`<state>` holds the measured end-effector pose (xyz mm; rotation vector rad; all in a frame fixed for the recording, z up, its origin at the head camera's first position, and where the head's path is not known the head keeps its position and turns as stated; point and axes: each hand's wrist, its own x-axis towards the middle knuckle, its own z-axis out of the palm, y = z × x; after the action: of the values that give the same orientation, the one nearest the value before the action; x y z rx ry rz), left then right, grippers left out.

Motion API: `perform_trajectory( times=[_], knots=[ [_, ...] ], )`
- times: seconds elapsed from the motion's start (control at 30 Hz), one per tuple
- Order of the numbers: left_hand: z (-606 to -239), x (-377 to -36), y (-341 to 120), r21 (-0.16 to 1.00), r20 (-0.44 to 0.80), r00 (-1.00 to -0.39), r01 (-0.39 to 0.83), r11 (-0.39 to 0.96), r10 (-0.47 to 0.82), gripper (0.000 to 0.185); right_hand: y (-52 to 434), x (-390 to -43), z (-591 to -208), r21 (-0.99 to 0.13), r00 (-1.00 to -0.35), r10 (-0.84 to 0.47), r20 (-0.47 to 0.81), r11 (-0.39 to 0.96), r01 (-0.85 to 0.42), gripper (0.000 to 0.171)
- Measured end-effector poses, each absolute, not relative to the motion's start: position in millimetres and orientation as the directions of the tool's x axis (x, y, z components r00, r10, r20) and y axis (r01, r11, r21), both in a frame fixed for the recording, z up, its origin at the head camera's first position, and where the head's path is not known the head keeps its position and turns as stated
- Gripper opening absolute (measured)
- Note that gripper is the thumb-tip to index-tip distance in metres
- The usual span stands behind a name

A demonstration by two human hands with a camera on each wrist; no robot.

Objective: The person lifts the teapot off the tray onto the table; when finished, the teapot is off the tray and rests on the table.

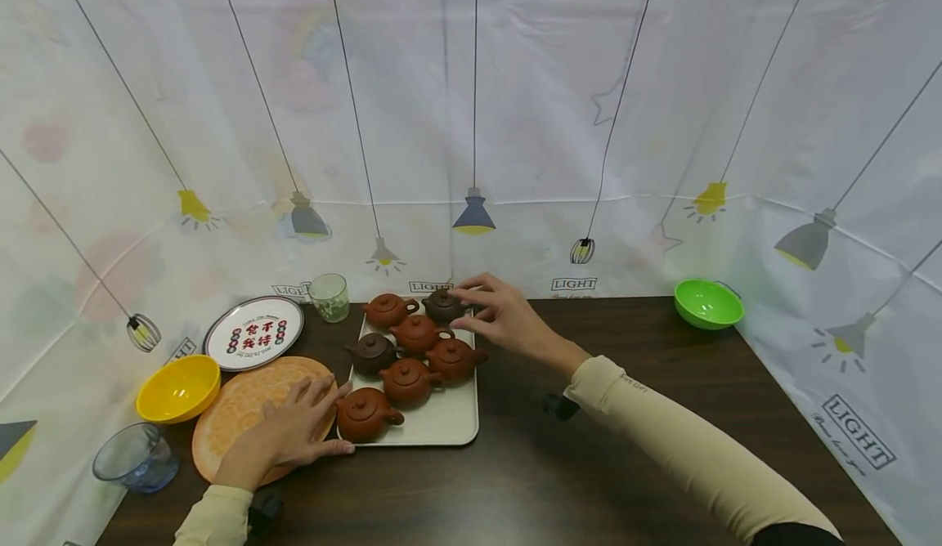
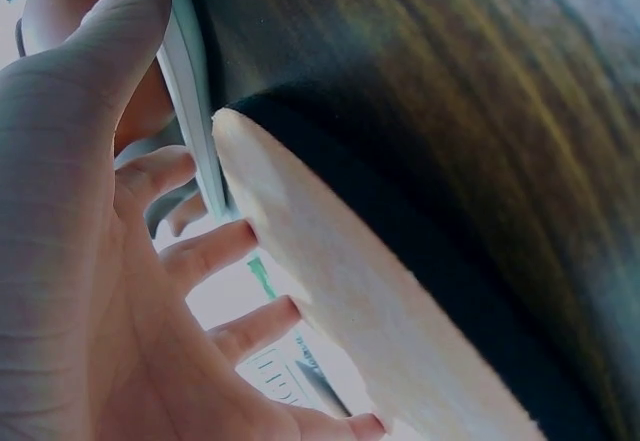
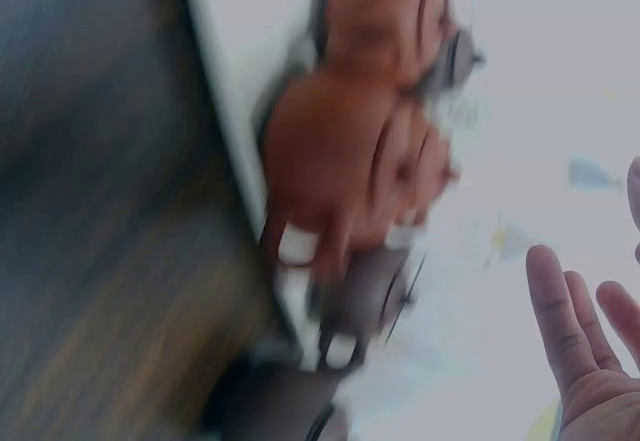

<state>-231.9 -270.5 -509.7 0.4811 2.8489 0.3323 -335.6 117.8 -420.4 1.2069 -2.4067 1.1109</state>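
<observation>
Several small brown teapots, among them a reddish one (image 1: 365,415) at the front left, stand on a white tray (image 1: 445,423) in the head view. At the tray's back right, my right hand (image 1: 500,315) is beside a dark teapot (image 1: 441,305), thumb and fingers apart; contact cannot be made out. The right wrist view shows that hand's fingers (image 3: 562,321) extended, holding nothing, with blurred teapots (image 3: 330,141) to their left. My left hand (image 1: 294,425) lies spread over a round, bread-patterned board (image 1: 231,415), fingertips near the tray's left edge and the front-left teapot.
On the left are a yellow bowl (image 1: 179,391), a bluish glass (image 1: 136,460) and a lettered plate (image 1: 253,333). Behind stands a greenish glass (image 1: 329,298). A green bowl (image 1: 708,305) sits at the far right. A printed white curtain (image 1: 515,121) borders the dark table (image 1: 603,481).
</observation>
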Motion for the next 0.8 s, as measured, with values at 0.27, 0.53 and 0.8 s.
perform_trajectory(
  times=[0.27,0.53,0.8],
  knots=[
    [-511.0,-230.8,-270.3,0.27,-0.181,-0.919,0.297,0.916,0.351,0.101,68.7,-302.6,-428.9,-0.519,-0.505,-0.702,0.502,0.223,-0.825,0.05],
    [-510.5,-229.0,-270.3,0.27,-0.186,-0.92,0.291,0.918,0.346,0.1,37.6,-282.8,-448.4,-0.464,-0.483,-0.784,0.391,0.285,-0.838,0.042],
    [-510.4,-229.6,-270.8,0.268,-0.177,-0.919,0.298,0.916,0.351,0.099,19.4,-277.1,-462.8,-0.34,-0.459,-0.831,0.315,0.353,-0.872,0.021]
  ],
)
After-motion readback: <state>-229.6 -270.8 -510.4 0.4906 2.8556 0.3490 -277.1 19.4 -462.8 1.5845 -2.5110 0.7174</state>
